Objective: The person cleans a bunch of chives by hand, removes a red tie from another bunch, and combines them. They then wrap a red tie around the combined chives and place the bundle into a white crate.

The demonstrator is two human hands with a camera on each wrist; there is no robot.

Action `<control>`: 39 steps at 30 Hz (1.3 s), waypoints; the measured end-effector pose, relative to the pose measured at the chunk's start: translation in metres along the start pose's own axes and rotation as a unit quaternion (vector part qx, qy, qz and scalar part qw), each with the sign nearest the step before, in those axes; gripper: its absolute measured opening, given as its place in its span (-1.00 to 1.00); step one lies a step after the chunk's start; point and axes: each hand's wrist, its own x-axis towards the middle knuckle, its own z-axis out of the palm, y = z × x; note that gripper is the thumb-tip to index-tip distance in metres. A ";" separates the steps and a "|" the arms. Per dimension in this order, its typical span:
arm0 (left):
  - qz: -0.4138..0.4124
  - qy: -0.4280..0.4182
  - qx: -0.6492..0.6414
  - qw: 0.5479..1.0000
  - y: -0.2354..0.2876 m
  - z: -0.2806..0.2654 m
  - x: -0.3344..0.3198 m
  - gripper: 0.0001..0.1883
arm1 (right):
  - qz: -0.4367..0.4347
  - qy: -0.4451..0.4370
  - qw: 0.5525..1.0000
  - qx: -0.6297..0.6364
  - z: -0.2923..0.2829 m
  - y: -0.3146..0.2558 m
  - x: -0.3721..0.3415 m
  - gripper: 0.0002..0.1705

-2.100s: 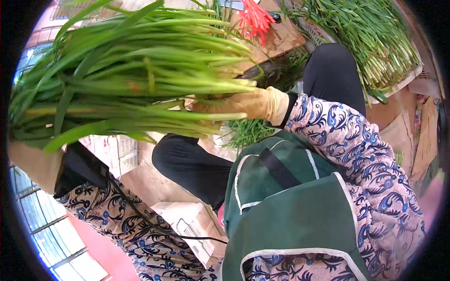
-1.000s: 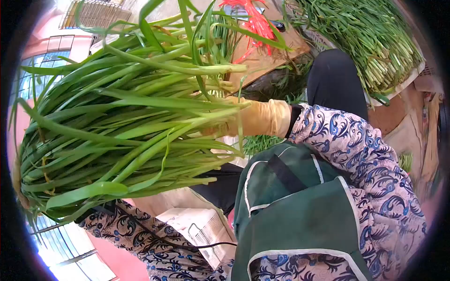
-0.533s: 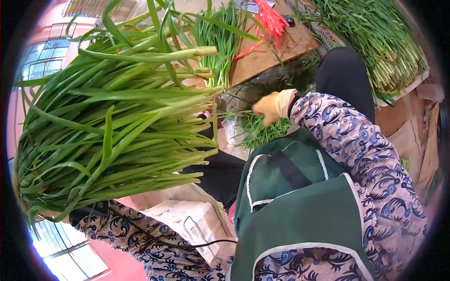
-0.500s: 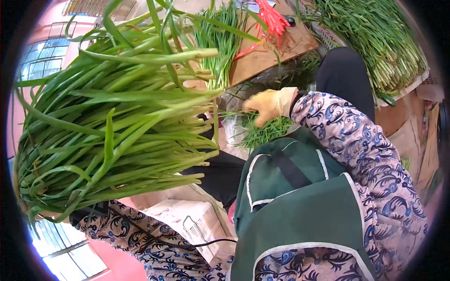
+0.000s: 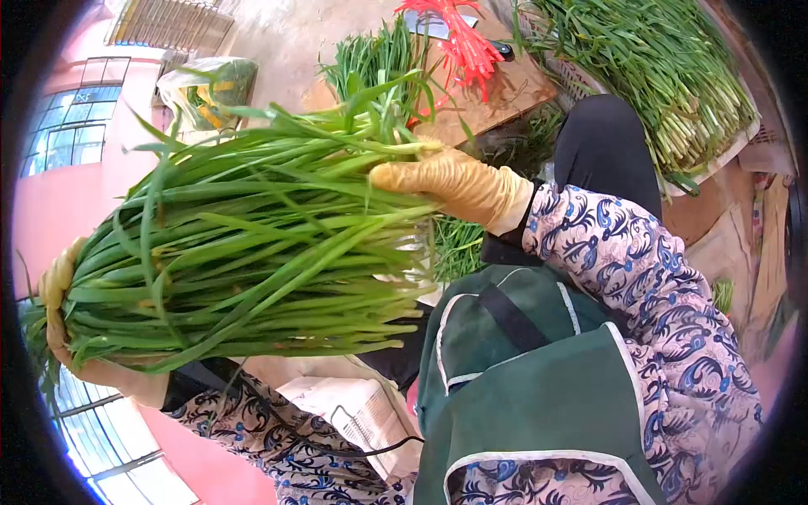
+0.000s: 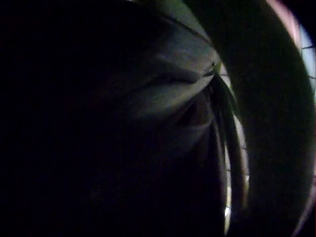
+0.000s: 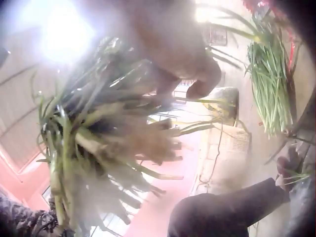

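Note:
A big bunch of green chives [image 5: 244, 252] lies across the head view, leaf ends left and pale cut ends right. My gloved left hand [image 5: 57, 282] wraps round the leafy end. At the cut ends, my gloved right hand [image 5: 454, 185] has its thumb over the upper stems; its other fingers are mostly hidden behind them. From the right wrist, the hand [image 7: 173, 49] appears blurred beside the stems [image 7: 94, 143], its fingertips curled at a thin stalk. The left wrist view is mostly dark, with a broad leaf [image 6: 266, 123] close to the camera.
Red ties [image 5: 467, 50] lie on a wooden board [image 5: 513, 97], near a smaller chive bunch [image 5: 374, 63]. Many chives [image 5: 673, 93] fill a crate at the right. Loose greens [image 5: 459, 248] lie below my right hand, by my knee [image 5: 602, 139]. A plastic bag [image 5: 206, 93] stands farther back.
Half a second ago the right hand was apart from the bunch, over the loose greens; now it is up at the cut ends. The left hand's fingers show more round the leaves.

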 end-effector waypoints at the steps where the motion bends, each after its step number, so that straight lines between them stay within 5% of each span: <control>1: -0.022 -0.065 -0.063 0.996 -0.003 0.004 0.003 -0.66 | -0.005 0.012 0.999 -0.030 -0.006 0.004 0.002 -0.55; 3: -0.034 -0.123 -0.164 0.978 -0.010 0.021 -0.002 -0.72 | -0.017 0.036 0.995 -0.092 -0.023 0.012 0.005 -0.59; 6: -0.057 -0.087 -0.167 0.980 -0.011 0.024 -0.001 -0.78 | -0.110 0.060 0.925 -0.358 -0.040 0.011 0.006 -0.68; 8: -0.038 -0.028 -0.141 0.989 -0.011 0.041 -0.006 -0.81 | -0.104 0.108 0.924 -0.350 -0.060 0.030 0.011 -0.69; 10: -0.004 0.085 -0.085 0.993 -0.014 0.062 -0.010 -0.81 | -0.185 0.089 0.848 -0.489 -0.067 0.038 0.014 -0.68; 11: -0.021 0.012 -0.112 0.993 -0.013 0.058 -0.009 -0.83 | -0.223 0.079 0.800 -0.552 -0.070 0.040 0.016 -0.68; 13: -0.055 -0.133 -0.165 0.976 -0.013 0.040 -0.008 -0.76 | -0.112 0.052 0.780 -0.613 -0.073 0.036 0.012 -0.68; 15: 0.026 0.019 0.064 0.997 -0.003 0.026 -0.010 -0.65 | 0.107 0.066 0.753 -0.646 -0.070 0.021 0.005 -0.68; 16: 0.067 0.096 0.175 0.978 0.002 0.014 -0.013 -0.60 | 0.112 0.065 0.690 -0.712 -0.096 0.041 0.000 -0.71; 19: 0.080 0.047 0.169 0.981 0.040 -0.040 -0.004 -0.47 | 0.364 -0.184 0.435 -0.803 -0.140 0.074 -0.023 -0.67; 21: 0.114 0.130 0.278 0.945 0.046 -0.046 -0.006 -0.44 | 0.446 -0.231 0.385 -0.775 -0.115 0.072 -0.028 -0.60; 23: 0.124 0.105 0.337 0.927 0.049 -0.056 -0.009 -0.44 | 0.400 -0.273 0.422 -0.767 -0.100 0.057 -0.020 -0.53; 25: 0.106 0.098 0.345 0.928 0.050 -0.073 -0.010 -0.43 | 0.263 -0.140 0.566 -0.769 -0.094 0.040 -0.024 -0.49; 26: 0.095 0.115 0.350 0.925 0.046 -0.080 -0.012 -0.41 | 0.150 -0.143 0.625 -0.753 -0.099 0.040 -0.016 -0.59; 28: 0.094 0.138 0.384 0.908 0.039 -0.079 -0.017 -0.37 | -0.028 -0.140 0.811 -0.568 -0.103 0.027 0.002 -0.79; 29: 0.104 0.144 0.412 0.894 0.035 -0.074 -0.019 -0.35 | 0.067 -0.084 0.936 -0.335 -0.066 -0.005 0.001 -0.80; 33: 0.082 0.140 0.398 0.903 0.028 -0.060 -0.013 -0.35 | -0.135 -0.036 0.979 -0.149 -0.035 -0.044 0.017 -0.46; 35: 0.090 0.137 0.374 0.913 0.022 -0.058 -0.010 -0.36 | -0.146 -0.004 0.970 -0.194 -0.033 -0.041 0.026 -0.34; 38: 0.094 0.134 0.349 0.923 0.016 -0.051 -0.012 -0.36 | 0.017 -0.051 0.998 0.020 -0.033 -0.021 0.032 -0.28; 39: 0.091 0.132 0.342 0.926 0.014 -0.049 -0.011 -0.36 | -0.036 -0.105 0.994 -0.014 -0.041 -0.005 0.026 -0.27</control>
